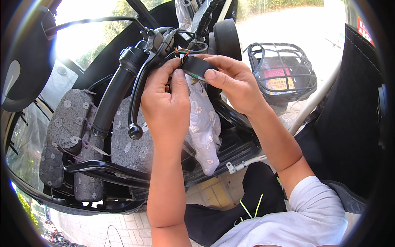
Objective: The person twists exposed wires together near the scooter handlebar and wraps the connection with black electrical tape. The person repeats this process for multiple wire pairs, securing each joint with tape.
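My right hand (233, 80) grips a black ring-shaped piece (199, 67), which looks like a roll of tape or a round housing; a bit of green shows inside it. Close at its left, my left hand (169, 83) pinches with thumb and forefinger near thin coloured wires (182, 51); what exactly lies between those fingertips is hidden. The wires run beside the handlebar's middle, just above the black piece. To the left of my left hand are a black brake lever (133, 108) and a black rubber handlebar grip (112, 98).
A mirror (29, 61) sticks out at the upper left. Floral grey padded seats (68, 120) lie under the handlebar. A pale floral cloth (203, 132) hangs below my hands. Behind clear plastic at right is a black wire basket (284, 71). A pale pole (321, 98) slants beside it.
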Demonstrator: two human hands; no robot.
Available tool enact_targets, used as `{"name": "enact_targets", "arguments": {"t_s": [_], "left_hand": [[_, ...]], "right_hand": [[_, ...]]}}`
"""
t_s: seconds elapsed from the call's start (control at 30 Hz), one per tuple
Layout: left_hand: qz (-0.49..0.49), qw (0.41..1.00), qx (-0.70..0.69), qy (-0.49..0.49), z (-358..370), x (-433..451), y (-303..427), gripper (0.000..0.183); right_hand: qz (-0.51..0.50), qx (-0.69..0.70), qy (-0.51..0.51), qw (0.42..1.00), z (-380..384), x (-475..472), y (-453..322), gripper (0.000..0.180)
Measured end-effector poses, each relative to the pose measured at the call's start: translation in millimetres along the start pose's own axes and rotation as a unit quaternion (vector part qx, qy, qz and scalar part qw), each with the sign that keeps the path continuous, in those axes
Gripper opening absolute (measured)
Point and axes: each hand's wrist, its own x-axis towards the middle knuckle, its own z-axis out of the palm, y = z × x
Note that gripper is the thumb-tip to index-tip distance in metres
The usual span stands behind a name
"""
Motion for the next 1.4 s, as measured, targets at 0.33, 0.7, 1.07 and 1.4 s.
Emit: {"name": "enact_targets", "arguments": {"t_s": [0.33, 0.7, 1.07, 1.4], "left_hand": [[-0.01, 0.999, -0.036, -0.008, -0.8, -0.6, -1.6, 0.021], [-0.006, 1.0, 0.008, -0.005, -1.9, -3.4, -1.8, 0.02], [0.001, 0.999, 0.027, -0.027, -3.7, -0.7, 2.9, 0.024], [0.076, 0.994, 0.049, -0.06, -9.2, -0.4, -6.6, 0.026]], "right_hand": [[0.009, 0.02, 0.008, 1.0, 0.3, -2.7, 0.3, 0.033], [-0.034, 0.033, 0.001, 0.999, -1.7, -12.5, 12.2, 0.04], [-0.106, 0.003, -0.042, 0.993, -4.6, -12.7, 14.6, 0.035], [-0.087, -0.023, -0.048, 0.995, -11.1, -9.6, 13.6, 0.034]]}}
